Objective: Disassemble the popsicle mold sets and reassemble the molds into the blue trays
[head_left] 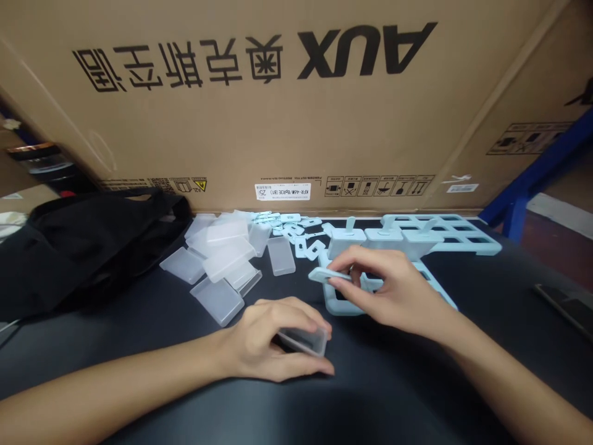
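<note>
Left hand [271, 340]: flat on the dark table [393, 395], fingers curled around a clear plastic case [303, 340], held low against the surface; thumb under, fingers over.
Right hand [393, 287]: pinching a small light-blue tag [324, 275] between thumb and fingertips, narrow grip, tag roughly level, just above the frame.
Light-blue frame [417, 238]: moulded grid lying flat behind and under the right hand, several tags standing on its near edge.
Loose tags [296, 232]: scattered between frame and case pile, near the carton.
Case pile [222, 259]: clear cases heaped left of centre, overlapping, some tilted.
Black bag [83, 247]: far left on the table, apart from the work.
Cardboard carton [296, 111]: big box behind everything, print upside down.
Risk 1: tag likely to slip or snap off skewed; pinch is only at its end.
Risk 2: case could skid on the smooth table, since the left hand presses more than grips.
Risk 3: right wrist sits over the frame; a drag could knock the standing tags loose.
Risk 4: case open or closed? Cannot tell; fingers hide it.
</note>
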The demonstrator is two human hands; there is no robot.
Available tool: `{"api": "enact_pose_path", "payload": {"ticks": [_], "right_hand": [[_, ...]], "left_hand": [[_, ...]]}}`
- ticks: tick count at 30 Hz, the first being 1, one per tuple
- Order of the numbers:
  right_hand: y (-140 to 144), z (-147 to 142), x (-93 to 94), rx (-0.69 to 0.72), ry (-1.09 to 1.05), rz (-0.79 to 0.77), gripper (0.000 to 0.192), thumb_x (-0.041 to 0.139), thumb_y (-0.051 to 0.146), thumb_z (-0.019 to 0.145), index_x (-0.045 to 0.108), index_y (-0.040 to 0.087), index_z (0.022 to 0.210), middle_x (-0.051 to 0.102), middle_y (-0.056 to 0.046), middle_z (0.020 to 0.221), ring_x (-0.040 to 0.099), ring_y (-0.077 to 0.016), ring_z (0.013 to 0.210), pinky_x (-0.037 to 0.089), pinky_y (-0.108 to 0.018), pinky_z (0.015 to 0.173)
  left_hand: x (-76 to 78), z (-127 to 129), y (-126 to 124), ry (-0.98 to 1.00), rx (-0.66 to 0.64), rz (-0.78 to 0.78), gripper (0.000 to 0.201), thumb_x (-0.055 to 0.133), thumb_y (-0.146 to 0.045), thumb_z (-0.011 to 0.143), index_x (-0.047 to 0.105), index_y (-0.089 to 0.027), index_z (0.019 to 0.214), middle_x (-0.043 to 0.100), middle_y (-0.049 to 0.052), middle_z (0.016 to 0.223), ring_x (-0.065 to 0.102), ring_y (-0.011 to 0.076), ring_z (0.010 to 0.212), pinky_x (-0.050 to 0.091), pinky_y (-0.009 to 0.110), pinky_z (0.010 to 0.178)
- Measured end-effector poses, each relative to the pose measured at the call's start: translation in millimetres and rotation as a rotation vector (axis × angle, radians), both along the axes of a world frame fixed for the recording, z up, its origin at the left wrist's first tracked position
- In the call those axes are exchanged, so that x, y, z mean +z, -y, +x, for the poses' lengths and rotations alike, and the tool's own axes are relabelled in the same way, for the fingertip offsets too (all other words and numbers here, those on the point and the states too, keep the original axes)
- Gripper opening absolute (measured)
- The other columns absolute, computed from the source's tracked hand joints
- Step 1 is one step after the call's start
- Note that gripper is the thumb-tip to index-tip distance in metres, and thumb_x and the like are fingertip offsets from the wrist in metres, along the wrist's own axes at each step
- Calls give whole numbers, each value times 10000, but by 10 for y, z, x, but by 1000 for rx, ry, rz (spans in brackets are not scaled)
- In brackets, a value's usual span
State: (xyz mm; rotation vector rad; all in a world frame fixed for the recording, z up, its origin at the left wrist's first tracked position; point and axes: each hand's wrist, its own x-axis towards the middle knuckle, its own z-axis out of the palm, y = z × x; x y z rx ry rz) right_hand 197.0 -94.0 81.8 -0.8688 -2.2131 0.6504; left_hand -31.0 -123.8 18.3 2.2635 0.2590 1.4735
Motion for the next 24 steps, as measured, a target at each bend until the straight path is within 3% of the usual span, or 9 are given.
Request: {"api": "enact_pose_path", "payload": {"ticks": [7,11,16,20,24], "right_hand": [[-58,27,63,-113,-272,-205,121,728,328,877,716,227,942,711,-28,914,657,-149,792,564,-248,685],[-83,41,92,-186,-267,-166,128,741,339,860,734,240,942,725,-31,906,674,-154,782,582,-254,683],[-80,94,101,-285,-242,-111,158,765,375,828,725,253,921,717,-33,882,681,-173,766,598,-300,691],[-72,138,68,-303,-297,-183,240,804,416,787,723,272,961,706,-37,865,682,-189,736,606,-324,651],[-41,68,33,-201,-299,-277,219,833,392,764,720,261,900,701,-34,861,680,-179,736,584,-284,601]], "left_hand": [[7,224,-144,-39,-134,-44,399,786,-259,833,521,-188,1123,771,134,1034,767,206,959,627,228,802],[-22,189,-137,-42,-202,-68,381,765,-214,845,512,-193,1130,755,156,1128,757,200,1006,622,221,824],[-24,175,-89,-78,-233,-2,313,744,-158,836,532,-208,1061,789,78,980,766,170,939,602,226,823],[81,158,-79,-182,-181,-244,215,737,-254,815,583,-189,949,749,64,880,716,152,772,577,248,722],[150,99,-138,-283,-219,-654,172,669,-278,891,600,-173,1009,730,60,955,698,144,861,566,268,821]]}}
